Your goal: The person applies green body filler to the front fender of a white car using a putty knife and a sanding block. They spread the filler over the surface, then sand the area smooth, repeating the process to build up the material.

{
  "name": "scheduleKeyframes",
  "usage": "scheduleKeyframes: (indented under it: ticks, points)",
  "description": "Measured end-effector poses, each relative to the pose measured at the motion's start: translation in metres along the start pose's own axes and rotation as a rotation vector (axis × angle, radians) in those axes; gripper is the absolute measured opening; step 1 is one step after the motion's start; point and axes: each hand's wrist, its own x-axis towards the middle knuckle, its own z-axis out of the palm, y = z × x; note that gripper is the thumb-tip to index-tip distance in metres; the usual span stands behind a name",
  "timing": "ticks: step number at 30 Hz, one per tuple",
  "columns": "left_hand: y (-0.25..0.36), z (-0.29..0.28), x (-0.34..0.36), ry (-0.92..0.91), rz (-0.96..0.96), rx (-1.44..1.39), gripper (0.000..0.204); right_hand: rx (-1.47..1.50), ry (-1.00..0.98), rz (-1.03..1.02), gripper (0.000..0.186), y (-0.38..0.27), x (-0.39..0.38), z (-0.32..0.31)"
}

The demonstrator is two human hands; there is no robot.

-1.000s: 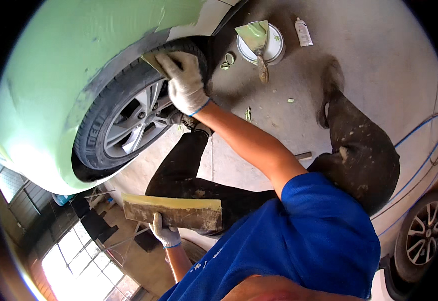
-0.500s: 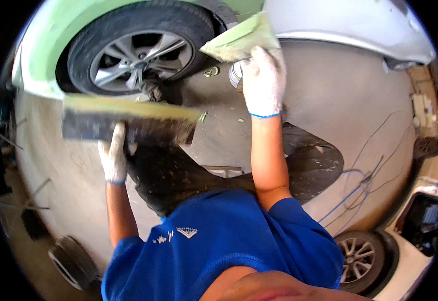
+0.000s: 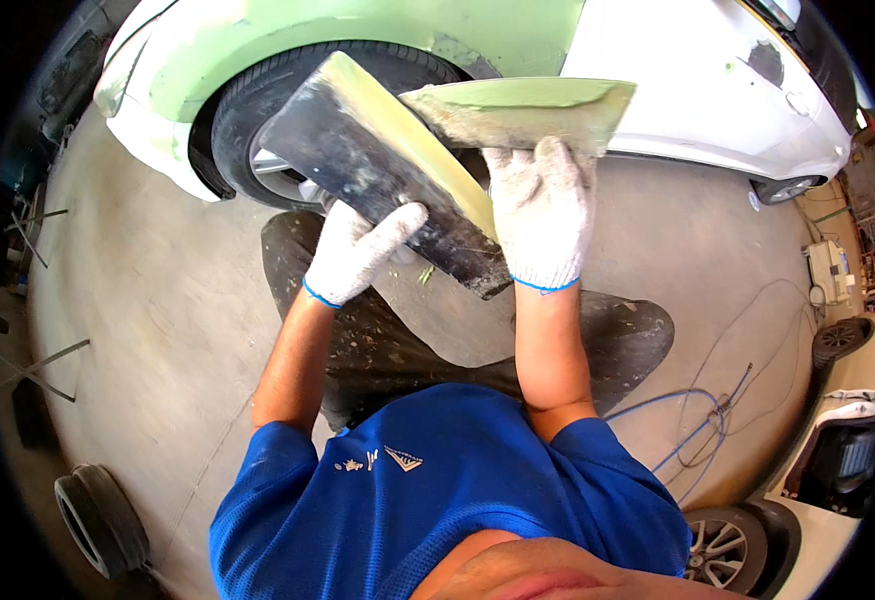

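In white cotton gloves, my left hand (image 3: 365,245) grips a dark rectangular board (image 3: 357,150), its thumb lying across the face. Pale green putty (image 3: 412,140) runs in a band along the board's far edge, and the board tilts down toward the right. My right hand (image 3: 542,215) holds a wide putty spreader (image 3: 527,110), its blade coated with the same green putty. The spreader's left end is close by the board's upper edge; whether they touch I cannot tell. Ahead stands a car with a green-filled fender (image 3: 377,25), its wheel (image 3: 257,150) partly hidden behind the board.
The white car door (image 3: 677,90) extends to the right of the fender. On the floor at right lies a coiled blue hose (image 3: 702,430). Loose tyres (image 3: 102,520) rest at lower left, metal stands (image 3: 32,370) at far left, and another car's wheel (image 3: 722,545) at lower right.
My left hand has raised the board up and to the right, tilting it beside the spreader. The spreader has come down slightly and turned flatter. My view has shifted, showing more of the car.
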Motion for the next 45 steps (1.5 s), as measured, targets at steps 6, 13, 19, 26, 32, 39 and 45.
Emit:
scheduleKeyframes:
  ticks: [6, 13, 19, 26, 32, 39, 45]
  points:
    - [0.009, -0.002, -0.004, 0.035, -0.096, -0.019, 0.036, -0.07, 0.019, 0.141, 0.035, 0.01, -0.008, -0.002]
    - [0.009, -0.003, -0.009, 0.105, -0.031, 0.006, 0.032, -0.45, -0.02, 0.148, 0.031, 0.005, -0.021, -0.011]
    - [0.011, 0.0, -0.007, 0.11, -0.03, -0.003, 0.029, -0.685, -0.062, 0.003, 0.028, 0.006, -0.022, -0.004]
    - [0.002, 0.007, -0.002, 0.041, -0.06, 0.053, 0.024, -0.666, -0.132, -0.067, 0.025, 0.004, -0.01, 0.025]
    - [0.005, 0.006, -0.007, 0.073, -0.011, 0.071, 0.028, -0.739, -0.147, -0.01, 0.025, -0.001, -0.019, 0.008]
    - [0.009, 0.006, -0.011, 0.131, 0.018, 0.094, 0.03, -0.828, -0.184, 0.028, 0.024, -0.014, -0.031, -0.014]
    - [0.014, 0.004, -0.012, 0.179, 0.066, 0.057, 0.025, -0.958, -0.274, -0.072, 0.023, -0.023, -0.035, -0.032]
